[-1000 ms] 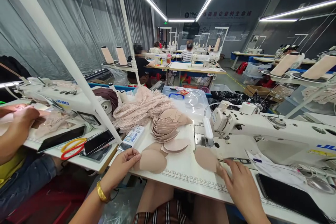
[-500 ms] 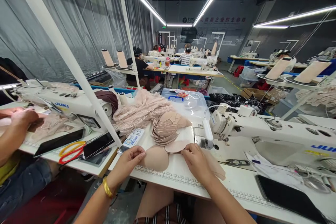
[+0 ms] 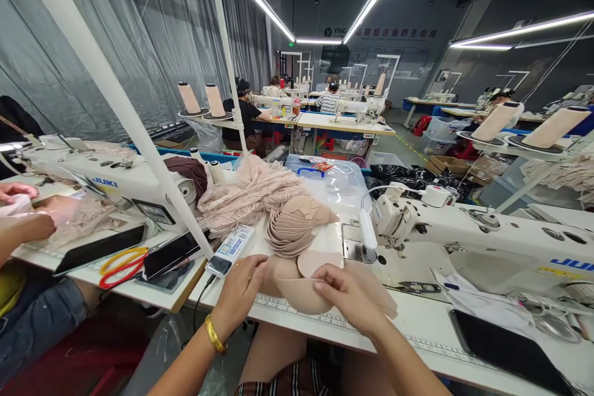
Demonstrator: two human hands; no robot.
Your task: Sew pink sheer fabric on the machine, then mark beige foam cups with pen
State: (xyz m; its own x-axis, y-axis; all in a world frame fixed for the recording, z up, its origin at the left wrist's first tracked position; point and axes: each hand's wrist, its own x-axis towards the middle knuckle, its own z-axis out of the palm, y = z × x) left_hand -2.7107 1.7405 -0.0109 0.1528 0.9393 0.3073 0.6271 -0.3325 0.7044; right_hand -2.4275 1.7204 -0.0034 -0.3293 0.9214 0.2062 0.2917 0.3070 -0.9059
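Note:
A beige foam bra cup [image 3: 301,296] is lifted just above the front of the white sewing table [image 3: 417,322]. My left hand [image 3: 241,294] grips its left side and my right hand [image 3: 350,297] pinches its upper right edge. Another flat beige cup [image 3: 378,291] lies on the table partly under my right hand. Behind my hands a fanned stack of beige cups [image 3: 294,226] rests beside a loose cup [image 3: 318,260]. The white sewing machine [image 3: 464,238] stands to the right, its needle area [image 3: 359,247] just beyond my right hand.
Pink lace fabric [image 3: 248,195] is heaped behind the stack. A black phone [image 3: 503,346] lies at the right front, small snips [image 3: 415,288] near the machine base. A co-worker's hands [image 3: 28,213] work at the left machine, by phones [image 3: 169,253] and red-yellow rings [image 3: 121,263].
My right hand came from the right side of the table to the cup at my left hand. Both hands have raised that cup off the table and turned it.

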